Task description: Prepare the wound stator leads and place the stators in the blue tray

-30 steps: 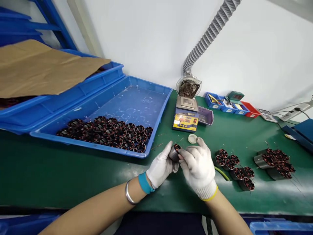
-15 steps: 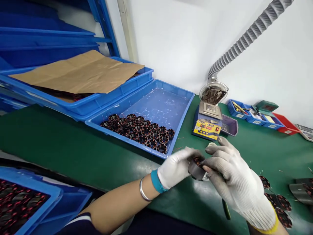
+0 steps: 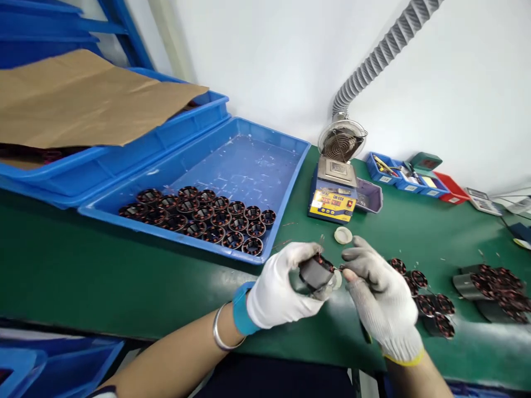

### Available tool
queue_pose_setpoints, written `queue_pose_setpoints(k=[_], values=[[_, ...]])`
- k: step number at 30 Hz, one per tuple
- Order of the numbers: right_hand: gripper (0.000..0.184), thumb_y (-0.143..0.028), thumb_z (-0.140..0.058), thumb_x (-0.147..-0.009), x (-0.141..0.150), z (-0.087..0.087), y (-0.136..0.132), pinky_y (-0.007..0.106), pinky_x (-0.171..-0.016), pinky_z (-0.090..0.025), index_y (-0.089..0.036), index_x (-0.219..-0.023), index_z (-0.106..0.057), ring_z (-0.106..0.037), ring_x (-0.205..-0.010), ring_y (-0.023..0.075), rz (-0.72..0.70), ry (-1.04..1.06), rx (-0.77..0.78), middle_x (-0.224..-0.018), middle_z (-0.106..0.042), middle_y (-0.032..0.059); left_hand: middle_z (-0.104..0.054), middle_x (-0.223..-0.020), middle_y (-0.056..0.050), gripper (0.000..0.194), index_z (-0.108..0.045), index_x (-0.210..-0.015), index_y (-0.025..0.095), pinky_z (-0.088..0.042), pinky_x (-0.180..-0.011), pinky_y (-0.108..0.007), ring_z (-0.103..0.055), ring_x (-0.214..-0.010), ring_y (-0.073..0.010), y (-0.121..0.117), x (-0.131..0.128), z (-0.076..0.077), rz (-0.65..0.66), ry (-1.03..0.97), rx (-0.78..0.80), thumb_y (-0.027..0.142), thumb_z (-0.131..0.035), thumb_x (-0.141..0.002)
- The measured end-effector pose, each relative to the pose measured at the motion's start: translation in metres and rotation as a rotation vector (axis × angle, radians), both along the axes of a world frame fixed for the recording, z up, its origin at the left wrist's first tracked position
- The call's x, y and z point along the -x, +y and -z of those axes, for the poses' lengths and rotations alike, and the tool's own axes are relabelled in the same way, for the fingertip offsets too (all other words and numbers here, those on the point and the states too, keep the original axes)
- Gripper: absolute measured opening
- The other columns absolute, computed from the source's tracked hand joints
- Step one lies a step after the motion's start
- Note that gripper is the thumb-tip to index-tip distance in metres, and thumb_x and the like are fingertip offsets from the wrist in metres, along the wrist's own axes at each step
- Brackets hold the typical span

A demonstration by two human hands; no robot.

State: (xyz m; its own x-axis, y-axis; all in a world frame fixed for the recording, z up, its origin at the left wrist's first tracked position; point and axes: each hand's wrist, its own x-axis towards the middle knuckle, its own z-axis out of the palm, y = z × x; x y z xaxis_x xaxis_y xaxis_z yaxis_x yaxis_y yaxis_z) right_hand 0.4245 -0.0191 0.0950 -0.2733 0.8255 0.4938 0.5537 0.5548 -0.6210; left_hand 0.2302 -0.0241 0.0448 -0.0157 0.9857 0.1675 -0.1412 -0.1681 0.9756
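My left hand (image 3: 279, 290), in a white glove, is wrapped around a dark cylindrical motor stator (image 3: 316, 273), which is tilted with its copper-wound end facing up and right. At its right edge, my gloved right hand (image 3: 379, 301) pinches a short wire lead (image 3: 338, 268) between thumb and forefinger. A bare thumb tip pokes out of that glove. Just beyond the hands lies a round whitish cap (image 3: 343, 235); a second pale round piece (image 3: 337, 280) shows partly behind the stator. More stators (image 3: 435, 304) stand on the bench right of my right hand.
A blue tray (image 3: 253, 166) holds rows of stators near its front. Behind stands a yellow-fronted bench unit (image 3: 332, 204) with a fan and grey hose (image 3: 385, 52). Small bins (image 3: 410, 183) line the wall. A further stator cluster (image 3: 493, 293) sits far right. Brown paper (image 3: 83, 105) covers another tray.
The view swung left and then back. My left hand has turned the stator to a new tilt. My right fingers have moved from the stator's rim to a wire just off its edge.
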Motion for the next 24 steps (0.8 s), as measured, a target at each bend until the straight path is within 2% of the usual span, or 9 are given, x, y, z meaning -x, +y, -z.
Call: queue_pose_setpoints(k=[3,5,10,12,15,17,19,22,24], values=[[0.015,-0.033,-0.063,-0.088,-0.006,0.021,-0.005,0.05,-0.095,-0.053,-0.024,-0.076,-0.064,-0.069,-0.093,0.023,0.133,0.638,0.238,-0.086,-0.072,0.0036,-0.066,-0.117,-0.01,0.069,-0.06,-0.122,0.025,-0.057,-0.09,-0.041,-0.066,-0.104,-0.0276,-0.001,0.004,0.007,-0.175,0.304,-0.516,0.021,-0.085,-0.058],[0.018,-0.039,-0.068,-0.083,-0.005,0.031,-0.009,0.043,-0.087,-0.057,-0.022,-0.077,-0.064,-0.07,-0.083,0.02,0.168,0.891,0.38,-0.081,-0.072,0.0025,-0.066,-0.115,-0.011,0.081,-0.049,-0.133,0.024,-0.06,-0.081,-0.039,-0.068,-0.099,-0.026,0.002,0.007,0.011,-0.291,0.476,-0.78,0.02,-0.085,-0.06],[0.055,-0.037,-0.08,-0.067,0.022,0.046,-0.028,0.033,-0.066,-0.059,-0.022,-0.117,-0.061,-0.07,-0.076,0.0191,-0.083,0.74,0.786,-0.104,-0.071,0.0075,-0.067,-0.111,-0.012,0.07,-0.046,-0.136,0.024,-0.059,-0.076,-0.04,-0.067,-0.092,-0.0261,0.002,0.005,0.011,-0.145,0.677,-0.868,0.033,-0.076,-0.073],[0.06,-0.038,-0.076,-0.071,0.027,0.048,-0.033,0.035,-0.075,-0.059,-0.023,-0.125,-0.056,-0.07,-0.087,0.021,-0.104,0.636,0.697,-0.113,-0.068,0.0083,-0.062,-0.119,-0.014,0.078,-0.04,-0.142,0.023,-0.056,-0.082,-0.045,-0.064,-0.1,-0.0298,-0.004,0.005,0.006,-0.109,0.705,-0.847,0.033,-0.072,-0.072],[0.059,-0.029,-0.071,-0.077,0.017,0.047,-0.035,0.036,-0.091,-0.055,-0.023,-0.131,-0.051,-0.064,-0.109,0.023,-0.06,0.231,0.347,-0.124,-0.062,0.0093,-0.04,-0.143,-0.018,0.092,-0.022,-0.151,0.02,-0.045,-0.099,-0.059,-0.042,-0.131,-0.0403,-0.01,0.006,-0.01,-0.036,0.68,-0.829,0.047,-0.063,-0.073],[0.059,-0.022,-0.066,-0.079,0.005,0.045,-0.034,0.037,-0.099,-0.051,-0.022,-0.135,-0.047,-0.058,-0.12,0.0232,-0.089,-0.023,0.119,-0.131,-0.059,0.0106,-0.036,-0.148,-0.018,0.087,-0.022,-0.15,0.018,-0.038,-0.106,-0.06,-0.034,-0.137,-0.04,-0.008,0.006,-0.022,0.097,0.781,-0.871,0.05,-0.058,-0.078],[0.06,-0.018,-0.062,-0.081,-0.006,0.044,-0.034,0.037,-0.102,-0.049,-0.021,-0.137,-0.043,-0.055,-0.124,0.0224,-0.112,-0.143,-0.011,-0.133,-0.057,0.0113,-0.052,-0.135,-0.018,0.064,-0.041,-0.138,0.016,-0.042,-0.101,-0.055,-0.048,-0.125,-0.035,-0.002,0.004,-0.031,0.195,0.942,-0.838,0.043,-0.058,-0.083],[0.061,-0.014,-0.062,-0.08,-0.017,0.044,-0.038,0.036,-0.103,-0.049,-0.022,-0.137,-0.043,-0.057,-0.122,0.0213,-0.048,-0.211,-0.079,-0.131,-0.059,0.0111,-0.065,-0.084,-0.006,0.013,-0.06,-0.089,0.017,-0.048,-0.071,-0.037,-0.06,-0.079,-0.0211,0.003,0.004,-0.039,0.303,1.001,-0.621,0.028,-0.052,-0.09],[0.06,-0.014,-0.062,-0.079,-0.021,0.042,-0.041,0.035,-0.102,-0.05,-0.022,-0.135,-0.044,-0.058,-0.12,0.021,-0.012,-0.234,-0.103,-0.129,-0.06,0.011,-0.055,-0.065,-0.001,0.023,-0.054,-0.07,0.018,-0.041,-0.058,-0.03,-0.051,-0.061,-0.0147,0.0,0.009,-0.042,0.439,0.849,-0.491,0.022,-0.049,-0.092]])
